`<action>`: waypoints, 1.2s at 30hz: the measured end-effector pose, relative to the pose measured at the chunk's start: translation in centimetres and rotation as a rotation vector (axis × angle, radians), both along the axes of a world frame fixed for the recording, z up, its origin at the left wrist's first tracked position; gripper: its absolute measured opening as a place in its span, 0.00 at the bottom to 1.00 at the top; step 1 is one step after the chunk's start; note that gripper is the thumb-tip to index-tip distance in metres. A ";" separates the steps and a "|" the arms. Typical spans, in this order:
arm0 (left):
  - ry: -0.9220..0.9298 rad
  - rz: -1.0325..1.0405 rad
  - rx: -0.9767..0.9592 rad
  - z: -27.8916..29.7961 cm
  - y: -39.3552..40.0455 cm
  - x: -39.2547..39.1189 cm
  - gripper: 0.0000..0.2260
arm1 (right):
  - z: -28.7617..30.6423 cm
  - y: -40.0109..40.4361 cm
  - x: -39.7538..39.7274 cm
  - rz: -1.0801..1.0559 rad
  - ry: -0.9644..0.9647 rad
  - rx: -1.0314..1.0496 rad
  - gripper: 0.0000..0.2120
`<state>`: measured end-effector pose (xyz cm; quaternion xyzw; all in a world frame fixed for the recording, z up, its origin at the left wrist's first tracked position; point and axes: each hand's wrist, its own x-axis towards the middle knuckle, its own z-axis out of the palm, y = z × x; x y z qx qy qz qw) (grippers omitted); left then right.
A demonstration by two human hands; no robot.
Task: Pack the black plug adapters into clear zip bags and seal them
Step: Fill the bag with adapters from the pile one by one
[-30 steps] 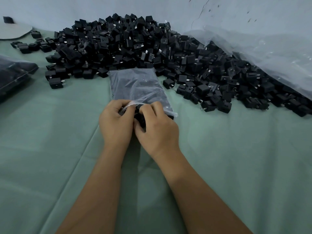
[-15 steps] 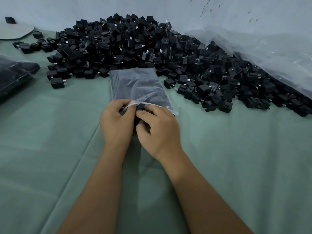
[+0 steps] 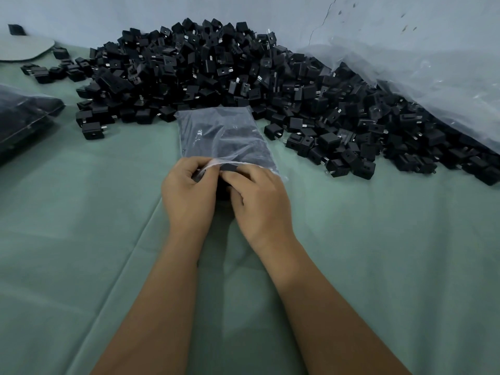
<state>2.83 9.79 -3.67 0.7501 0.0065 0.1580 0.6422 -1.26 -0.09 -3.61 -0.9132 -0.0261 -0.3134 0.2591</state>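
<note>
Since half a second ago the right hand [image 3: 259,201] has slid its fingertips leftward along the mouth of the clear zip bag [image 3: 226,139], so they now meet those of the left hand [image 3: 188,193] near the mouth's left end; the bag itself has not shifted.

From the head camera, the bag lies flat on the green-covered counter [image 3: 378,253], just in front of the person. Its long axis runs near to far, with a slight lean: the closed bottom end points away toward the pile of black plug adapters [image 3: 243,74] and touches its near edge, while the mouth faces the person. Dark adapters fill the bag and show through the plastic.

Both hands work the near edge of the bag. The left grip is curled, thumb and fingers pinching the mouth strip at its left part. The right grip is also curled, fingertips pinching the same strip just beside the left one, the rest of the hand covering the mouth's right part. Whether the zip is closed under the fingers cannot be told.

The loose pile spreads across the far side of the counter from left to right. A large clear plastic sheet [image 3: 433,85] drapes over its far right end against the wall [image 3: 108,14]. At the left edge lies another filled bag [image 3: 24,115], well apart from the hands.
</note>
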 end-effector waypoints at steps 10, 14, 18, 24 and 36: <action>0.011 0.009 0.028 0.0 0.1 0.1 0.05 | 0.1 0.0 0.2 0.080 0.092 0.183 0.12; -0.046 0.012 0.038 0.1 0.1 -0.1 0.04 | -0.4 0.2 0.0 0.032 0.179 0.027 0.13; -0.205 0.014 0.184 0.1 0.0 -0.3 0.06 | -0.6 0.2 0.0 -0.067 0.272 -0.161 0.19; -0.299 0.060 0.278 0.0 -0.1 -0.3 0.07 | -0.4 0.4 -0.1 -0.082 0.387 -0.240 0.21; -0.347 0.070 0.290 0.2 -0.2 -0.2 0.08 | 1.9 1.0 3.0 -0.057 0.572 -0.421 0.14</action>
